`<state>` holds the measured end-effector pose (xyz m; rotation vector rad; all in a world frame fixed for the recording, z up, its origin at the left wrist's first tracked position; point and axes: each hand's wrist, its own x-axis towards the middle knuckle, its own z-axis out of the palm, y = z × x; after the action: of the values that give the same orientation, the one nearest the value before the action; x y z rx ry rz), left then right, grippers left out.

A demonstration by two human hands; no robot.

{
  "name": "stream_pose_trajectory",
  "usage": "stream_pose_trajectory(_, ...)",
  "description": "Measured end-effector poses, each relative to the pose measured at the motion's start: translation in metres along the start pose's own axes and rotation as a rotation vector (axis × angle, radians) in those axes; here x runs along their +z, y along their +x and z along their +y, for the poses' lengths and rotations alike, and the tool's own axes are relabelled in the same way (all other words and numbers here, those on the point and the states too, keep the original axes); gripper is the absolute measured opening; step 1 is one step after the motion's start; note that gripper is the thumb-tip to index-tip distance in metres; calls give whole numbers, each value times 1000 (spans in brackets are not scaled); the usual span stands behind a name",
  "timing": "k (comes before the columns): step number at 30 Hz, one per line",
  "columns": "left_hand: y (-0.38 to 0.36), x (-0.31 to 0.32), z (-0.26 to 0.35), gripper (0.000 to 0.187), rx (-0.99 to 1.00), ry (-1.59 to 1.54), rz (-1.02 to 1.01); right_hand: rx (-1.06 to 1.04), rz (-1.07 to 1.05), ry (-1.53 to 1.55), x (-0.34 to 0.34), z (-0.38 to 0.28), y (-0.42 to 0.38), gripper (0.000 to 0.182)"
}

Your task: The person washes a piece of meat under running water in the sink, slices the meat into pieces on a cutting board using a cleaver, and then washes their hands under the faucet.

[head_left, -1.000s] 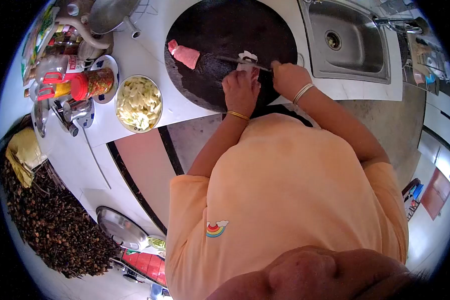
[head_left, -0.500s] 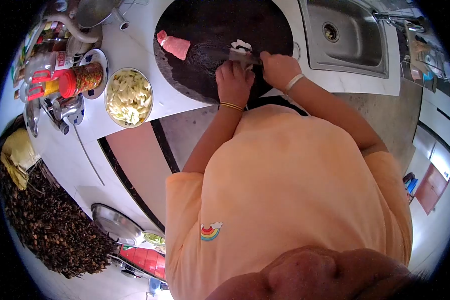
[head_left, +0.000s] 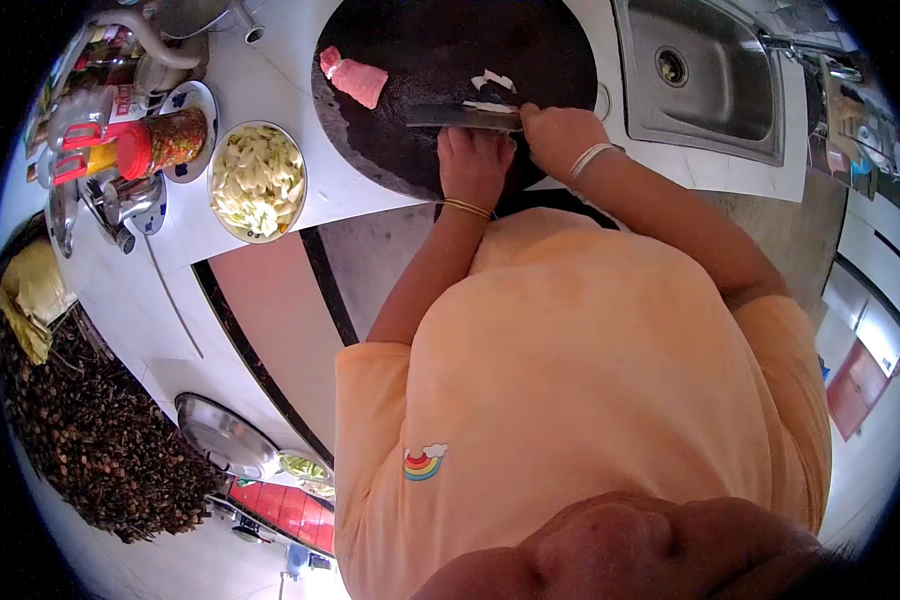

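Note:
My right hand (head_left: 562,140) is closed around the handle of a kitchen knife (head_left: 440,116), its wide blade pointing left across the dark round cutting board (head_left: 410,45). Just below the blade, my left hand (head_left: 473,170) rests on the board with its fingers bent together; what lies under them is hidden. A pale strip shows along the blade's far side. Beyond it are a few thin white slices (head_left: 492,80), perhaps fat. A pink piece of meat (head_left: 358,82) lies apart at the board's left.
Left of the board stands a bowl (head_left: 213,205) heaped with pale cut vegetables. Past it are a red-lidded jar (head_left: 175,142), plates and bottles. A steel sink (head_left: 710,110) is at the right. Dark firewood (head_left: 110,430) is piled at the lower left.
The knife blade now lies flatter and more visible, reaching left past my left fingers. A pale strip has come away beside the blade, apart from the slices beyond. The view has shifted slightly.

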<state>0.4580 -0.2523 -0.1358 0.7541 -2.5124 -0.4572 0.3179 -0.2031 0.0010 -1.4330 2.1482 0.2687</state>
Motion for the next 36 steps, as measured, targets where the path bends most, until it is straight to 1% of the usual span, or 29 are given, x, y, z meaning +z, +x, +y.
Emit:
stream_pose_trajectory(2, 5, -4, 1, 45, 4, 19, -7, 25, 13, 24, 2, 10, 3, 23)
stream_pose_trajectory(4, 7, -10, 7, 43, -64, -85, 89, 110, 25, 139, 3, 16, 9, 24)
stream_pose_trajectory(8, 13, -18, 8, 39, -56, -10, 98, 53, 61, 102, -7, 13, 2, 23)
stream_pose_trajectory(10, 7, -14, 6, 39, 66, 108, 35, 1, -14, 11, -18, 1, -19, 21)
stream_pose_trajectory(13, 7, -12, 3, 38, 58, 39, 68, -19, -41, -44, -16, 13, -23, 23)
stream_pose_trajectory(15, 5, -10, 1, 37, 27, 9, 78, -6, -56, -45, -10, 7, -13, 23)
stream_pose_trajectory(17, 1, -9, 3, 37, 2, -6, 73, -51, 52, -19, 5, -3, 4, 22)
stream_pose_trajectory(19, 0, -11, 5, 35, -64, -8, 60, -32, 78, -20, 15, 5, 9, 21)
stream_pose_trajectory(20, 0, -12, 7, 35, -84, -10, 57, 17, 115, 71, 21, 13, 14, 21)
stream_pose_trajectory(21, 1, -15, 10, 35, -73, 26, 89, 59, 158, 159, 17, 16, 18, 22)
stream_pose_trajectory(23, 5, -18, 7, 34, -47, 69, 123, 58, 159, 141, 13, 16, 17, 23)
stream_pose_trajectory(25, 1, -8, 3, 34, -44, 83, 47, -2, 8, 15, -14, 3, -8, 23)
stream_pose_trajectory(26, 2, -11, 6, 34, -53, 81, 42, -43, -43, -30, -21, 1, -16, 23)
stream_pose_trajectory(28, 8, -20, 9, 34, 53, 160, 107, -17, -77, -44, -26, 1, -20, 23)
stream_pose_trajectory(30, 4, -15, 5, 33, 11, 123, 80, 11, -108, -56, -15, -1, -12, 23)
stream_pose_trajectory(32, 2, -11, 6, 31, -23, 83, 63, -57, 84, -22, 13, -3, 8, 22)
stream_pose_trajectory(33, 1, -14, 6, 30, -64, 51, 60, -55, 88, -21, 14, 0, 11, 22)
stream_pose_trajectory(34, 3, -15, 6, 29, -103, 20, 65, -1, 79, 45, 13, 6, 14, 23)
stream_pose_trajectory(35, 3, -17, 9, 29, -95, 18, 71, 56, 66, 113, 14, 14, 15, 24)
stream_pose_trajectory(36, 4, -22, 14, 29, -100, 66, 93, 27, 180, 254, 25, 27, 24, 24)
